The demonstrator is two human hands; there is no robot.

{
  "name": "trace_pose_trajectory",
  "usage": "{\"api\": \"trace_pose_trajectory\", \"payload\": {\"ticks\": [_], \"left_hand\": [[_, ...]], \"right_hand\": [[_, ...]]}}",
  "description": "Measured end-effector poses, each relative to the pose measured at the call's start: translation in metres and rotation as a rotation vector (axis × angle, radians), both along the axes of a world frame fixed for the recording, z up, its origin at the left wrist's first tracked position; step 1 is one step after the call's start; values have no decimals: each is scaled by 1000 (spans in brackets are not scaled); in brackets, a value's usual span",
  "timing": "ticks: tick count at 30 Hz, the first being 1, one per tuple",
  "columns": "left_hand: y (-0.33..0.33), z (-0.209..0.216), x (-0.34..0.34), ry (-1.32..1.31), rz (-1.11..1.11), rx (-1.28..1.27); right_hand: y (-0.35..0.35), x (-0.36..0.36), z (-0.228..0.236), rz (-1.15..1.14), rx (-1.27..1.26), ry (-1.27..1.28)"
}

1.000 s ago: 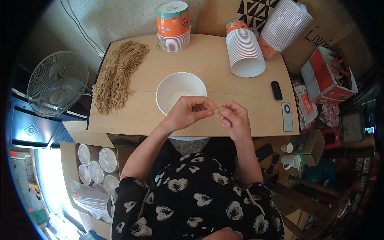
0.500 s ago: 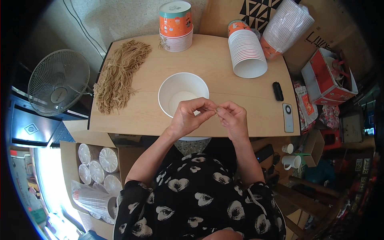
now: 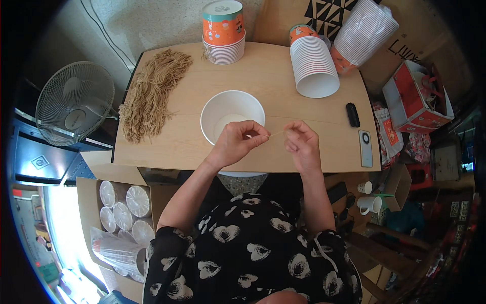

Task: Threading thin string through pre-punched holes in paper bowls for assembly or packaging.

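Observation:
Over the near side of the table, my left hand (image 3: 237, 144) pinches one end of a thin tan string (image 3: 277, 135) between thumb and fingertips. My right hand (image 3: 302, 146) has its fingers closed on the other end, and the short length between them looks taut. Just behind my left hand stands a white paper bucket (image 3: 208, 119), upright with its mouth facing up; the hand covers part of its near rim. To the left lies a thick bundle of the same tan strings (image 3: 152, 99).
Paper buckets (image 3: 223, 31) stand stacked at the back; another stack (image 3: 314, 66) leans at the right beside a plastic-wrapped one (image 3: 364, 35). A black object (image 3: 352, 115) and a phone (image 3: 365, 148) lie at the right edge. Left: a fan (image 3: 75, 109) and a carton (image 3: 161, 200) of wrapped stacks.
My hands have drawn apart from touching fingertips, the right moving right and the left slightly left. The string now shows stretched between them.

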State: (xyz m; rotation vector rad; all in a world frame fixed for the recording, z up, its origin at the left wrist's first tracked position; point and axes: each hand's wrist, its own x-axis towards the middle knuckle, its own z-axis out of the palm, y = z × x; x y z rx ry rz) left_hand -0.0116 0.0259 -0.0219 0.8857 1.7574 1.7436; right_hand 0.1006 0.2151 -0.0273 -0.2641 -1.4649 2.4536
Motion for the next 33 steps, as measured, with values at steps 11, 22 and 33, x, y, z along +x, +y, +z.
{"api": "trace_pose_trajectory", "payload": {"ticks": [11, 22, 33], "left_hand": [[7, 7, 4, -376, 31, 8], [8, 5, 6, -329, 51, -14], [9, 1, 12, -151, 108, -72]], "right_hand": [[-32, 6, 7, -344, 1024, 97], [-37, 3, -5, -465, 1199, 182], [-31, 7, -13, -197, 626, -53]]}}
